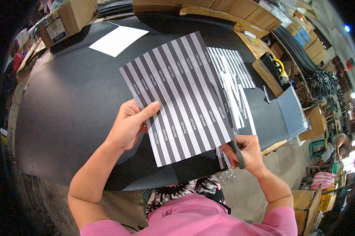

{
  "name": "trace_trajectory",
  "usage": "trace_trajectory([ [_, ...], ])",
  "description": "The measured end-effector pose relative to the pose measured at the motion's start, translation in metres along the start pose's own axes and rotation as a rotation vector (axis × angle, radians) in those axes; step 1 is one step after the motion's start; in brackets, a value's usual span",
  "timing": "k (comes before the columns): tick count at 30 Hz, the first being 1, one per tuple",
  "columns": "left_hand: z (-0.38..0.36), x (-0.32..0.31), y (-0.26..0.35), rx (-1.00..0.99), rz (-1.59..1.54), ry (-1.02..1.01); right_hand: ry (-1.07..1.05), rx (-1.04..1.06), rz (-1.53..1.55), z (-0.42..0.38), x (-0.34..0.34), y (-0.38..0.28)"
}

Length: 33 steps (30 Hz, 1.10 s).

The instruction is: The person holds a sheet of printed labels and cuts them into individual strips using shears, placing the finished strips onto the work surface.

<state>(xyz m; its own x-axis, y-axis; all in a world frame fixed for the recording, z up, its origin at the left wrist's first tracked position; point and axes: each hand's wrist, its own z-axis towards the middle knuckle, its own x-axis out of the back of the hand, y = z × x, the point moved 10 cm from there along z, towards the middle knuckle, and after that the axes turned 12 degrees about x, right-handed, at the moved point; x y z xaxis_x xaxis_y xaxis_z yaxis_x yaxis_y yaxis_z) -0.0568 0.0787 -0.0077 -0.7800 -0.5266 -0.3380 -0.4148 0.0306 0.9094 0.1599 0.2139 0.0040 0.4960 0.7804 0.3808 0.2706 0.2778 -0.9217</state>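
A sheet printed with grey and white stripes and the words "GENUINE LEATHER" is held up over the black table. My left hand grips its left edge, thumb on the printed face and fingers behind. At the lower right corner, my right hand is closed around the dark handle of a pair of scissors. The blades are mostly hidden behind the sheet. A narrow strip at the sheet's right side looks partly separated from it. Cut white strips lie on the table beyond.
The black tabletop curves round in front of me. A blank white sheet lies at the far left. Another striped sheet is under the strips. A tape dispenser with a yellow wheel stands right. Cardboard boxes line the back.
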Motion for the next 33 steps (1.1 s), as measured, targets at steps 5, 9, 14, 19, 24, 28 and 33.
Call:
trace_trajectory([
  [5,0.001,-0.001,-0.001,0.005,-0.035,0.0,-0.003,-0.043,-0.006,0.0,0.0,0.006],
  [9,0.0,0.003,-0.001,0.016,-0.016,0.015,-0.036,-0.072,0.058,0.005,-0.004,0.005],
  [14,-0.006,0.003,0.016,-0.124,0.181,0.124,-0.156,-0.183,0.166,0.004,-0.011,0.004],
  [19,-0.009,0.001,0.02,-0.138,0.255,0.107,-0.203,-0.133,0.152,0.009,-0.009,0.002],
  [24,-0.002,-0.004,-0.003,0.049,0.089,0.009,-0.269,-0.039,0.189,0.015,-0.01,-0.002],
  [28,-0.001,-0.01,-0.013,0.144,0.042,-0.068,-0.229,-0.022,0.253,0.017,-0.012,0.0],
  [33,-0.006,-0.016,-0.013,0.13,0.067,-0.049,-0.068,0.142,0.187,0.022,-0.002,0.006],
])
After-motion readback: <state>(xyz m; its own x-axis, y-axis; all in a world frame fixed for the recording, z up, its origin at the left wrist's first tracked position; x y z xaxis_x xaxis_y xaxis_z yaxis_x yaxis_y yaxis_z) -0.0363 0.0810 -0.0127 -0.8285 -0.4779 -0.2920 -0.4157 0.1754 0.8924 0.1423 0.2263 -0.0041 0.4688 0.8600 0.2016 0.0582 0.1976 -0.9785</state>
